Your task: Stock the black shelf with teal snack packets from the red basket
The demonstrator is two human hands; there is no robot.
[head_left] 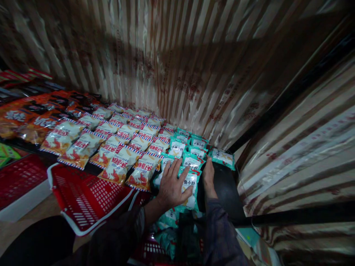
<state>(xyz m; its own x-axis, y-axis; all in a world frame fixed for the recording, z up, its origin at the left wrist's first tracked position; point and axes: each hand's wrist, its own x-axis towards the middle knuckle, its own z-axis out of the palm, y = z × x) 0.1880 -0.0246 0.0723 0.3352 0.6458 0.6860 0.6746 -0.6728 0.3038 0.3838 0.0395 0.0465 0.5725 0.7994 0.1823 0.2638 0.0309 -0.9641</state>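
Observation:
Teal and white snack bags [191, 162] lie in short rows at the right end of a dark shelf. My left hand [172, 184] rests palm down on the front bags, its fingers spread over their tops. Along the right side of the same bags stands my right hand [208, 177], fingers stretched forward and touching their edge. One more teal bag [222, 158] lies apart, beyond my right hand at the back corner. Below the shelf edge, further teal bags [169, 218] show in a red basket, partly hidden by my forearms.
White shrimp-snack bags [119, 166] in several rows fill the shelf to the left, with orange bags [30, 114] beyond them. A red basket [83, 195] with a white handle sits below. Creased patterned sheeting [166, 55] hangs behind, and a dark bar [291, 92] slants at right.

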